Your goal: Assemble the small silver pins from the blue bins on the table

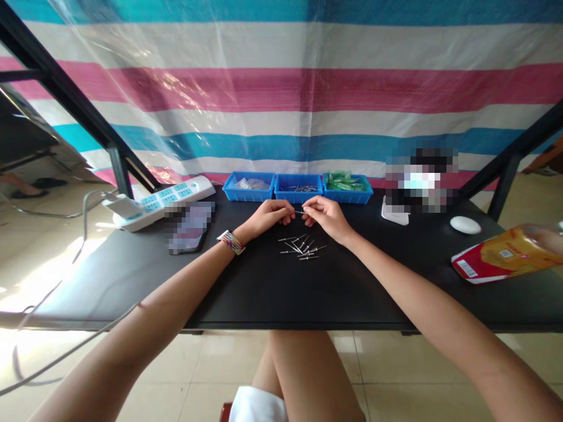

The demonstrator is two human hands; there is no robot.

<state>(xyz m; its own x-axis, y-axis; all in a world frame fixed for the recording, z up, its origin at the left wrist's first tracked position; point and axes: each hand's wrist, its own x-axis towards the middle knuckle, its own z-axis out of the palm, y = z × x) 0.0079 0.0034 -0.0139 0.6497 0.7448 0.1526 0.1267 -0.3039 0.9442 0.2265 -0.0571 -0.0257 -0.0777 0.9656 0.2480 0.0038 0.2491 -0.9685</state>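
Over the black table (264, 293), both hands meet just in front of a row of blue bins. My left hand (271, 214) is closed, its fingertips pinched at one end of a thin silver blind rivet (299, 212). The other end sits between the fingers of my right hand (324, 217), which is closed too. Below the hands lies a loose pile of blind rivets (304, 248). More rivets are in the middle blue bin (299, 197). Clear plastic bags fill part of the left blue bin (248, 194), and green packets are in the right blue bin (348, 197).
A white power strip (169, 199) with a plugged-in adapter and a phone (192, 228) lie at left. On the right are a white case (394, 212), a white oval object (465, 225) and a bottle (505, 255) lying tilted. A striped sheet (272, 88) hangs behind.
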